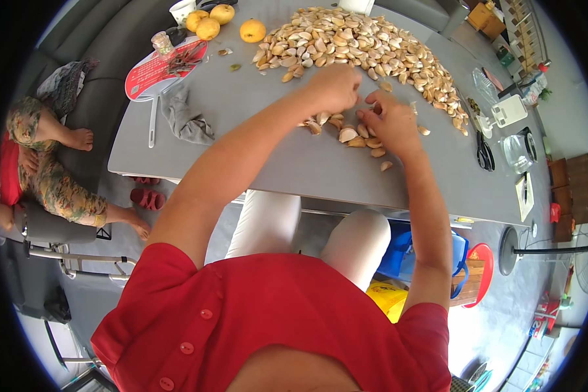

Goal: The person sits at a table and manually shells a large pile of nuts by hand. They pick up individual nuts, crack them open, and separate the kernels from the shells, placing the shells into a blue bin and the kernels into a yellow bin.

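A large heap of unpeeled garlic cloves (348, 39) lies along the far side of the grey table (323, 171). My left hand (335, 88), its fingers curled, is just in front of the heap. To its right, my right hand (391, 120) has thumb and forefinger bent towards the left hand, a small gap between them. Whether either hand holds a clove cannot be told. Several loose cloves (355, 137) lie below and between the hands, and a single clove (386, 166) sits nearer the table's front edge.
At the left are a red and white hand fan (142, 81), a small glass jar (162, 44), a grey cloth (188, 122) and yellow fruits (252, 31). Black-handled scissors (484, 152) and a clear container (518, 153) stand right. A person's legs (63, 181) show on the left.
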The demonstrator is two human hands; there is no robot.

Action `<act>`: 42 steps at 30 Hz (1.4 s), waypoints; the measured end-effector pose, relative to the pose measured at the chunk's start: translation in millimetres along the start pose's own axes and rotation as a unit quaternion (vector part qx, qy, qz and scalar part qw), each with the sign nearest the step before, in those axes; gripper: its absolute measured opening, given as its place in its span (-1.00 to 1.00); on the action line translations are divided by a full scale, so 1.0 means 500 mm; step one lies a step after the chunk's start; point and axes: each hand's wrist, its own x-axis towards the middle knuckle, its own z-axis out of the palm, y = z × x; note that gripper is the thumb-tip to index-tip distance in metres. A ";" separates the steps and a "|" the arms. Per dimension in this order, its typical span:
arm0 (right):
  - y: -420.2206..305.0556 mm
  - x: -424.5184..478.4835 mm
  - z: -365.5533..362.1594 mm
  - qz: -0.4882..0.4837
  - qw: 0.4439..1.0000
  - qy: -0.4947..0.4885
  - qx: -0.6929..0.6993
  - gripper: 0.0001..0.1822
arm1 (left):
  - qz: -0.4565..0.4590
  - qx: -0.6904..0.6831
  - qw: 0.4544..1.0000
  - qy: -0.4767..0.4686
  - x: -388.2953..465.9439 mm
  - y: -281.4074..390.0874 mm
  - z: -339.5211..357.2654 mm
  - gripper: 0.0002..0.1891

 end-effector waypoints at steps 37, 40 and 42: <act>0.043 0.010 -0.047 -0.002 0.975 0.219 0.036 -0.93 | -0.016 0.105 0.991 -0.085 -0.011 0.031 -0.021 -0.67; 0.054 0.015 -0.051 0.044 0.968 0.240 0.064 -0.91 | -0.008 0.110 0.991 -0.082 -0.013 0.023 -0.018 -0.70; 0.059 0.022 -0.039 0.031 0.966 0.248 0.068 -0.90 | 0.033 0.132 0.990 -0.035 -0.017 -0.004 0.002 -0.84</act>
